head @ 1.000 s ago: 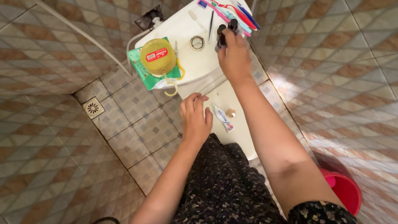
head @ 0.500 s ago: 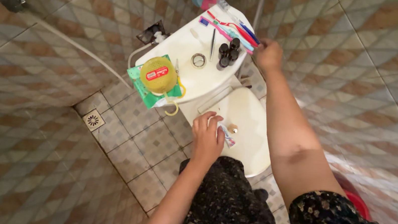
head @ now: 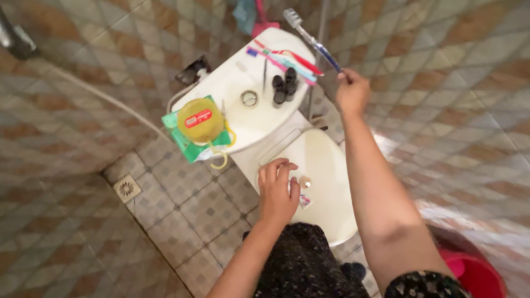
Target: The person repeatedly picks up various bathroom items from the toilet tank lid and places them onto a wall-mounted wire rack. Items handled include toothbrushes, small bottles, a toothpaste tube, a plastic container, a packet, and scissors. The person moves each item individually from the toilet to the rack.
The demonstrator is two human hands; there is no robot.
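Observation:
My right hand [head: 351,91] is raised beside the white toilet tank [head: 243,109] and grips a toothbrush [head: 311,38] by its handle, bristle head pointing up and left. My left hand [head: 277,194] rests palm down on the closed white toilet lid [head: 330,170], next to a small tube [head: 304,191] lying there. On the tank top lie more toothbrushes [head: 282,60], a few small dark bottles [head: 284,85] and a round yellow container with a red label [head: 200,119] on a green cloth.
A red bucket [head: 479,280] stands on the floor at the right. A floor drain [head: 127,187] sits in the tiles at the left. A hose [head: 103,99] runs along the tiled wall from a metal fitting [head: 3,29]. My dark patterned clothing fills the bottom.
My right hand left the tank top and lifted away to the right, now holding a toothbrush. My left hand shifted slightly on the toilet lid.

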